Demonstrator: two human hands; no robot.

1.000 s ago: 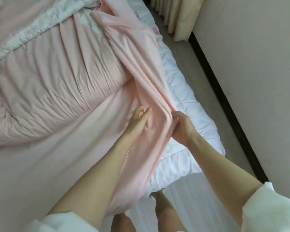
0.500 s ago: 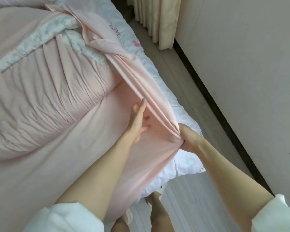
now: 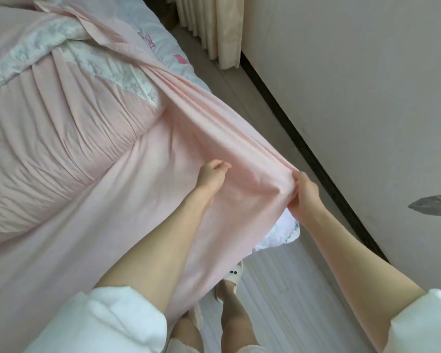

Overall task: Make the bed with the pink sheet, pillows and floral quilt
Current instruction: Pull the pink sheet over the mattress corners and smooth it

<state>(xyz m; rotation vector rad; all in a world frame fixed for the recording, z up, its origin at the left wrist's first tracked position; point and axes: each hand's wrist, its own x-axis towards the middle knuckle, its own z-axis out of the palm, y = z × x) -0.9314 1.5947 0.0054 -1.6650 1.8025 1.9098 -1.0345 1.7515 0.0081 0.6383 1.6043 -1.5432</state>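
At the bed's near corner: the right hand (image 3: 303,197) pinches a gathered bunch of the pink sheet (image 3: 127,240), fingers curled tight around the cloth, which is pulled out past the mattress edge
Left hand (image 3: 211,177): rests on the sheet just beside the right one, on the bed side; its fingers are curled in with thumb and fingertips close together; whether any cloth is caught between them cannot be told
Sheet: spread over most of the bed in front of the person, hanging down over the near edge; from the right hand a taut band of folds runs up along the bed's right side toward the far end
Mattress (image 3: 280,235): a white corner shows under the sheet, just below the right hand; more white padding with pink marks lies bare further up the right side
Quilt (image 3: 61,128): bunched in a heap on the left half of the bed, pink side up, with a pale floral strip across its top; it sits on the sheet
Floor (image 3: 278,289): light boards, the person's feet in pale slippers (image 3: 233,276) beside the bed
Wall (image 3: 354,85): plain, close on the right, dark skirting along its foot; a cream curtain (image 3: 214,26) hangs at the far end
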